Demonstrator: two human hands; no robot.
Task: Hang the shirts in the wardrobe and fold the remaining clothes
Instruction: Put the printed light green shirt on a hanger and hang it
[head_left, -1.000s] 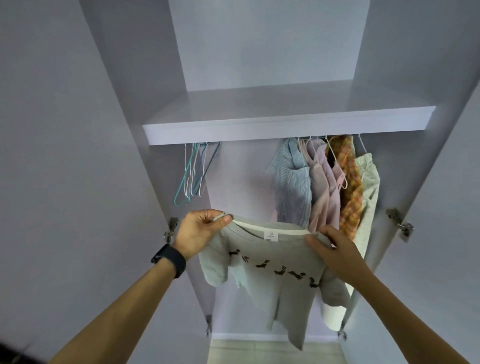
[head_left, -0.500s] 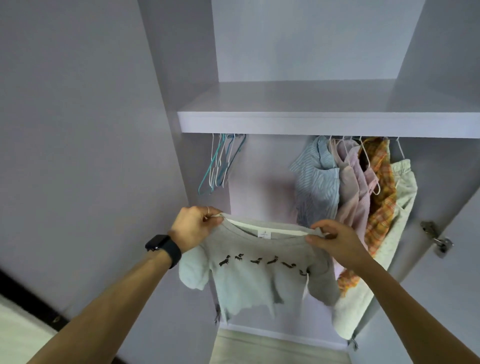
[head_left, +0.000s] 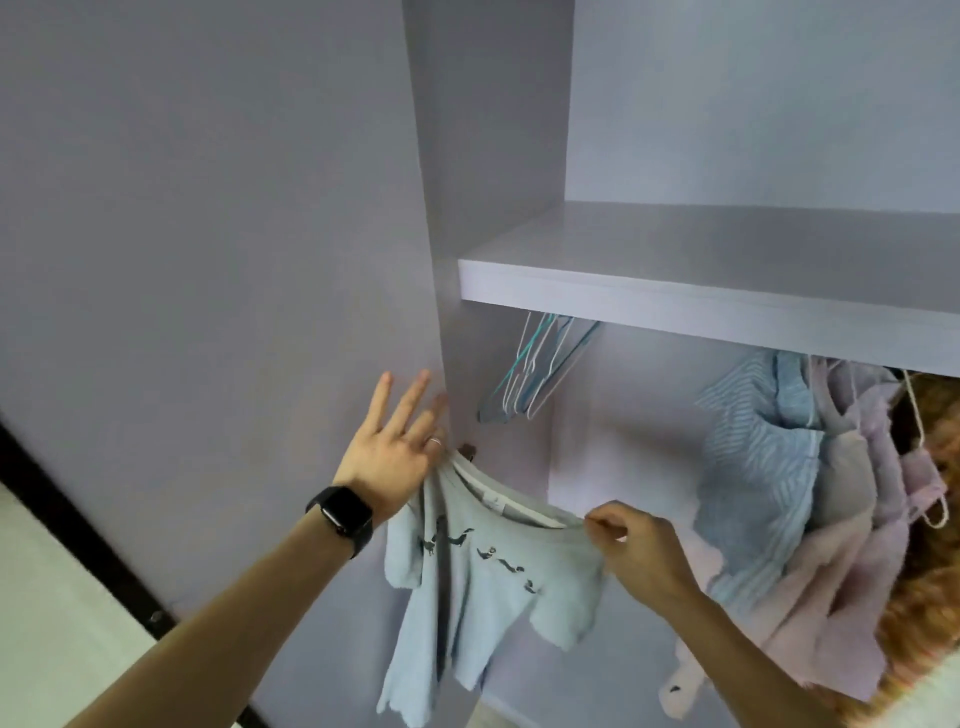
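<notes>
You have the pale grey-blue short-sleeved T-shirt (head_left: 483, 582) up in front of the open lilac wardrobe (head_left: 493, 130), at its left side, below the shelf (head_left: 675, 291). Its neckline is on top and slopes from upper left down to lower right. The body hangs lengthwise towards the floor, hem lowest, and the row of small dark animal prints faces you.

Your right hand (head_left: 639, 551) pinches the right shoulder of the T-shirt, fingers curled tight on the cloth at the neck edge. Your left hand (head_left: 395, 447) is spread wide with the fingers straight and pointing up and away. The left shoulder of the T-shirt lies against the right edge of that hand, and you cannot tell whether the thumb pins it. A black smartwatch (head_left: 343, 512) sits on that wrist.

Inside the wardrobe, under the shelf, a bunch of bare teal and white wire hangers (head_left: 535, 369) hangs at the left, just beyond your left hand. At the far right hang a blue-striped shirt (head_left: 758, 467), pale pink garments (head_left: 857, 519) and an orange plaid shirt (head_left: 930, 571), pressed together.
</notes>
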